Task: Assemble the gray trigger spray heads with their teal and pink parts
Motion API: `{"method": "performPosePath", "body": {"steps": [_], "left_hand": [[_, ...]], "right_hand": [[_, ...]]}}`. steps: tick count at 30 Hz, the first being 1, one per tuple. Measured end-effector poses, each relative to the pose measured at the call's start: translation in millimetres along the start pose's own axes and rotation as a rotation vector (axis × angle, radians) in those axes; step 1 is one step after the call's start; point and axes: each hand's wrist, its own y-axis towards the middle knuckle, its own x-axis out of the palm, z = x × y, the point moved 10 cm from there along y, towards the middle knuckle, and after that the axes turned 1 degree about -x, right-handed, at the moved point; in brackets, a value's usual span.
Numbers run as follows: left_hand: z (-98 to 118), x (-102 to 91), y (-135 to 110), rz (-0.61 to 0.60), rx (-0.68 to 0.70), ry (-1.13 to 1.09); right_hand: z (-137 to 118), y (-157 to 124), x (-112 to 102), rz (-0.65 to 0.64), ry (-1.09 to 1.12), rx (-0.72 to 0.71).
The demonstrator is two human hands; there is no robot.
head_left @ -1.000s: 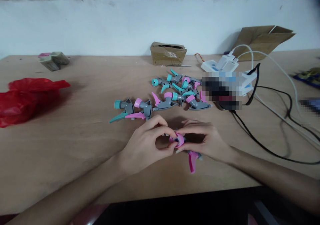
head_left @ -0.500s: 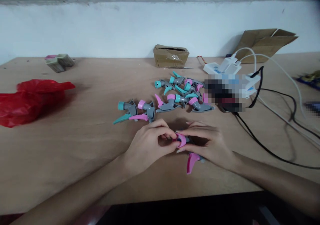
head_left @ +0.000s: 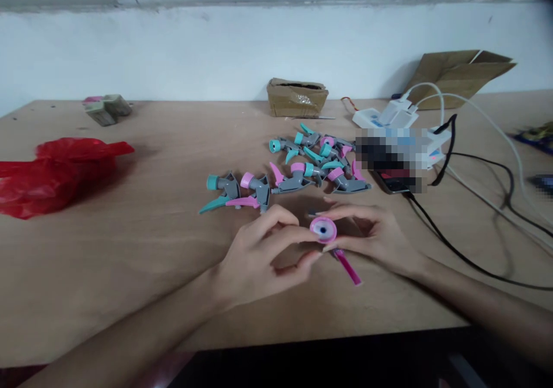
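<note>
My right hand (head_left: 378, 232) holds a trigger spray head (head_left: 323, 230) between thumb and fingers, just above the table. Its pink collar faces me, with a white inside and a dark hole in the middle, while the pink trigger (head_left: 348, 267) points down to the right. Most of its grey body is hidden behind the collar and fingers. My left hand (head_left: 259, 255) has its index fingertip at the collar's left edge; its thumb stands apart below, with no grip around the collar. Beyond my hands lie several grey spray heads (head_left: 298, 182) with pink or teal collars and triggers.
A red plastic bag (head_left: 64, 172) lies at the left, with greyish blocks (head_left: 107, 110) behind it. A small cardboard box (head_left: 297, 99) stands by the wall. On the right are a phone (head_left: 391, 182), white chargers (head_left: 396, 113), cables and an open carton (head_left: 451, 77).
The held spray head has turned so its collar opening faces me and its trigger swings right. My left thumb and index finger have parted from their pinch on the collar.
</note>
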Motion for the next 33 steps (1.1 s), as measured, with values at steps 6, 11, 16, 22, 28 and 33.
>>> {"method": "performPosePath", "body": {"steps": [6, 11, 16, 22, 28, 33], "left_hand": [[10.0, 7.4, -6.3, -0.023, 0.036, 0.135], [6.6, 13.6, -4.9, -0.059, 0.006, 0.195], [-7.4, 19.3, -6.5, -0.099, -0.169, 0.149], [-18.9, 18.1, -6.0, -0.057, -0.353, 0.032], [-3.1, 9.8, -6.7, -0.005, -0.103, 0.238], [-4.0, 16.0, -9.0, -0.037, -0.066, 0.222]], "right_hand": [[-7.1, 1.8, -10.1, 0.051, -0.062, -0.037], [-21.9, 0.2, -13.5, 0.076, -0.162, -0.141], [-31.4, -1.2, -6.4, 0.038, -0.182, -0.197], [-27.2, -2.5, 4.5, 0.011, -0.139, -0.132], [-22.0, -3.8, -1.1, 0.075, -0.091, -0.063], [-18.7, -3.7, 2.2, 0.043, -0.071, -0.059]]}}
